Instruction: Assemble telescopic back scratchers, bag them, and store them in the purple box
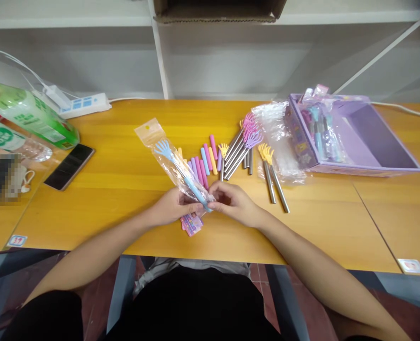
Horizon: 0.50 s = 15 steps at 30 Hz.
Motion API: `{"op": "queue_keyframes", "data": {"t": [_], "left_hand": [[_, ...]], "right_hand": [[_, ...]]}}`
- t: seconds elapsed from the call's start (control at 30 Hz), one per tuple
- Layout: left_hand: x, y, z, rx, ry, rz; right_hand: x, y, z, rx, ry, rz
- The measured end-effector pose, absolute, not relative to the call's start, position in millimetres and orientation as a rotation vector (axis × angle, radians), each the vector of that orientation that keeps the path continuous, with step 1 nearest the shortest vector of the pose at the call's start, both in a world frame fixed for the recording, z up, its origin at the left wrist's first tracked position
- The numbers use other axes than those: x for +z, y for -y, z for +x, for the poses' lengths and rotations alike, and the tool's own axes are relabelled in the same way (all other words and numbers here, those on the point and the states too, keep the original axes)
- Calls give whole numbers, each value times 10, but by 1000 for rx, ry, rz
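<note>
My left hand [174, 207] and my right hand [233, 201] meet near the front of the wooden table [124, 189], both pinching the lower end of a clear plastic sleeve [163, 151]. Inside the sleeve lies a blue hand-shaped back scratcher [176, 166], its claw pointing up and left. Small pink printed cards [192, 224] lie on the table under my hands. Behind them sit several pastel foam grips [205, 161] and several metal back scratchers with pink, purple and yellow claws [247, 139].
A purple cardboard box [373, 142] holding packed scratchers stands at the right, with loose clear bags [277, 137] beside it. At the left lie green-labelled bottles [28, 116], a phone [69, 166] and a white power strip [78, 104]. White shelving rises behind the table.
</note>
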<state>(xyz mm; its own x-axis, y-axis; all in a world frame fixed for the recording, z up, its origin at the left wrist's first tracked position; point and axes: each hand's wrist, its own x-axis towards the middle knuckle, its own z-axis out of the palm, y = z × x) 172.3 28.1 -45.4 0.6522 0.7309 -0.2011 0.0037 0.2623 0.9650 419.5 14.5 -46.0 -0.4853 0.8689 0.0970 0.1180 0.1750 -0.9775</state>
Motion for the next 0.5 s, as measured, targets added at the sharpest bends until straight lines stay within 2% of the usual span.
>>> {"op": "queue_keyframes", "data": {"t": [0.5], "left_hand": [[-388, -242, 1791, 622, -641, 1269]], "right_hand": [[-393, -131, 4161, 1443, 1799, -929]]}}
